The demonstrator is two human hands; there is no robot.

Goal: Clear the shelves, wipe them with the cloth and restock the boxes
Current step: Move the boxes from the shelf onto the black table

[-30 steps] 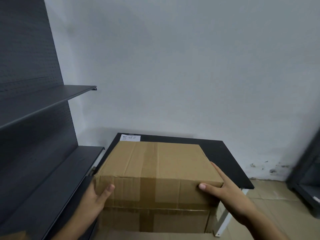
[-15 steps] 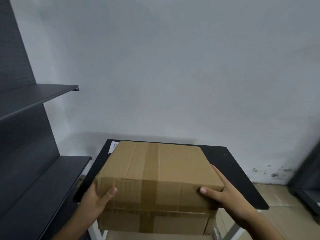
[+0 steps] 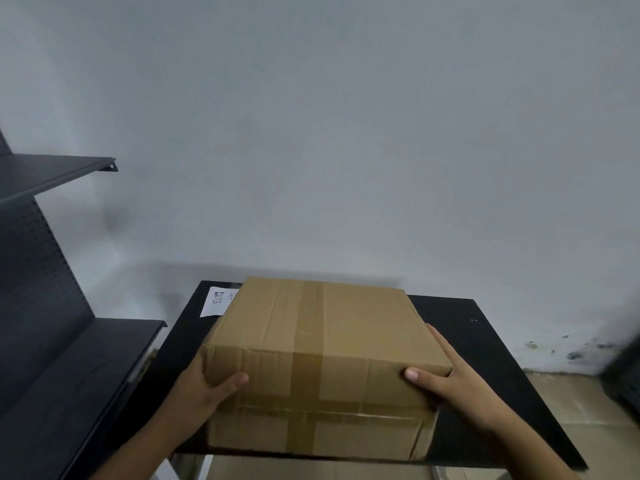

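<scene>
shelves [image 3: 69, 375] far left | left hand [image 3: 201, 396], fingers clamped on box [image 3: 322, 341] near-left corner | box over black counter [image 3: 485, 341], hiding part of paper label [image 3: 218, 301] | right hand [image 3: 460, 386] gripping near-right corner, thumb on front

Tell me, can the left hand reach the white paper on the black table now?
Probably not: the left hand grips the cardboard box at its left side, and the box hides part of the white paper. If it let go, the black table beside the box looks free.
</scene>
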